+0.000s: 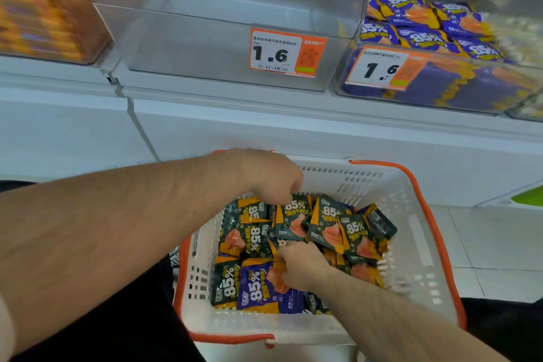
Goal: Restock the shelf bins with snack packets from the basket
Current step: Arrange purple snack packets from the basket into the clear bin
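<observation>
1. The snack packets (296, 232) lie in a loose heap inside the white basket (420, 232) with the orange rim, mostly dark green ones, with a purple packet (261, 288) just in front of the right hand's knuckles, on its near-left side.
2. They look small, light and soft: thin glossy film pouches, probably slippery, that slide over one another. A flat pinch on a crimped edge or a loose scoop of several should do; hard squeezing might crush what is inside.
3. The right hand (302, 266) reaches into the middle of the heap, fingers curled down round green packets — how many it holds cannot be told.
4. The left hand (273, 176) hangs over the far-left corner of the basket, fingers curled downward and pinching the top edge of a green packet just beneath it.
5. Above and beyond both hands stands a clear bin (211, 47) with a 1.6 price tag (286, 51) — it looks bare, likely the one for the green packets.
6. To the right of that bin, a second bin (440, 82) already holds purple packets.
</observation>
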Action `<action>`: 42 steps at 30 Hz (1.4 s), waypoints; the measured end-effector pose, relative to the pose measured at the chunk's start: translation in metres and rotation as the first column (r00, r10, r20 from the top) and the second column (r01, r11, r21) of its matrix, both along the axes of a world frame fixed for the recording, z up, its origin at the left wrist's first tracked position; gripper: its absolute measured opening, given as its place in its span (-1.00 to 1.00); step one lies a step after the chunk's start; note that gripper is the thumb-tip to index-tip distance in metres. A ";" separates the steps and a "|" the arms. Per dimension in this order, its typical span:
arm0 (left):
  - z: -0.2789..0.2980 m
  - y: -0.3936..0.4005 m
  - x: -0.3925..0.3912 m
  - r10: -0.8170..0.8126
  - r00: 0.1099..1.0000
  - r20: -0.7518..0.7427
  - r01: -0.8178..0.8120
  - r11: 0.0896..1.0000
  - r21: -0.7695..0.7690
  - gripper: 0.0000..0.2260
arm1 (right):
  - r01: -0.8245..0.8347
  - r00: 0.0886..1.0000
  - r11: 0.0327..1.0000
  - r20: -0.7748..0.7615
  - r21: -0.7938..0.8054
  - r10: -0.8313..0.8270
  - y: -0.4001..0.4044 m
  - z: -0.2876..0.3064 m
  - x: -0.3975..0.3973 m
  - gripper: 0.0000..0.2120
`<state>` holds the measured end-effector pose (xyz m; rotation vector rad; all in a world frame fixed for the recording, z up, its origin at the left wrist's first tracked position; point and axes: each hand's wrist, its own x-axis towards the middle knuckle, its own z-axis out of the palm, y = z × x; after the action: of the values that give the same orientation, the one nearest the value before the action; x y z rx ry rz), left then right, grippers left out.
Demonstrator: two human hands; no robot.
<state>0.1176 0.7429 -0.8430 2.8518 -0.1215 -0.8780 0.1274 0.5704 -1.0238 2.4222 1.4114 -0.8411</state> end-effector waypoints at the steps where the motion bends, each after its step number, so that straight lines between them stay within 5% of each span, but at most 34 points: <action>1: -0.001 0.000 0.001 0.000 1.000 -0.005 0.000 1.000 0.001 -0.79 | -0.011 1.000 1.000 0.020 0.023 0.011 -0.001 0.000 -0.001 -0.76; 6: -0.005 -0.001 0.002 -0.014 0.999 -0.031 0.015 1.000 0.017 -0.87 | 0.065 0.992 0.997 -0.110 -0.030 -0.068 -0.001 0.007 0.001 -0.91; 10: -0.006 0.002 0.003 -0.003 0.999 -0.038 0.003 1.000 0.008 -0.94 | 0.235 0.920 0.970 -0.310 -0.060 -0.242 -0.003 0.011 0.015 -0.80; 19: -0.004 0.009 0.009 0.183 0.981 -0.061 -0.188 0.978 -0.086 -0.68 | 0.504 0.825 0.832 -0.417 0.234 -0.382 -0.007 0.108 0.101 -0.78; 22: -0.003 0.009 0.014 0.336 0.941 -0.028 -0.334 0.915 -0.228 -0.60 | 0.575 0.795 0.737 -0.455 0.356 -0.400 -0.012 0.144 0.120 -0.70; 28: 0.010 0.006 0.024 0.543 0.837 -0.070 -0.467 0.641 -0.609 -0.90 | 0.694 0.718 0.475 -0.564 0.540 -0.407 -0.021 0.188 0.132 -0.70; 30: 0.023 0.003 0.029 0.580 0.814 -0.043 -0.438 0.563 -0.701 -0.90 | 0.616 0.786 0.436 -0.472 0.656 -0.400 -0.024 0.197 0.134 -0.76; 32: 0.036 0.001 0.035 0.603 0.798 -0.011 -0.405 0.522 -0.751 -0.90 | 0.364 0.907 0.474 -0.190 0.802 -0.376 -0.029 0.208 0.133 -0.80; 34: 0.046 -0.002 0.041 0.636 0.772 0.013 -0.381 0.479 -0.791 -0.91 | 0.111 0.958 0.483 0.035 0.869 -0.284 -0.032 0.215 0.128 -0.61; 37: 0.060 -0.008 0.049 0.660 0.750 0.034 -0.338 0.428 -0.838 -0.84 | -0.112 0.921 0.501 0.278 0.858 -0.271 -0.030 0.218 0.123 -0.37; 42: 0.079 -0.020 0.061 0.738 0.670 0.079 -0.292 0.359 -0.886 -0.86 | -0.087 0.871 0.473 0.297 0.877 -0.391 -0.027 0.230 0.127 -0.37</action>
<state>0.1784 0.7232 -0.7641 1.8615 0.2910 0.1007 0.2542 0.5434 -0.7935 3.1555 1.6381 0.7146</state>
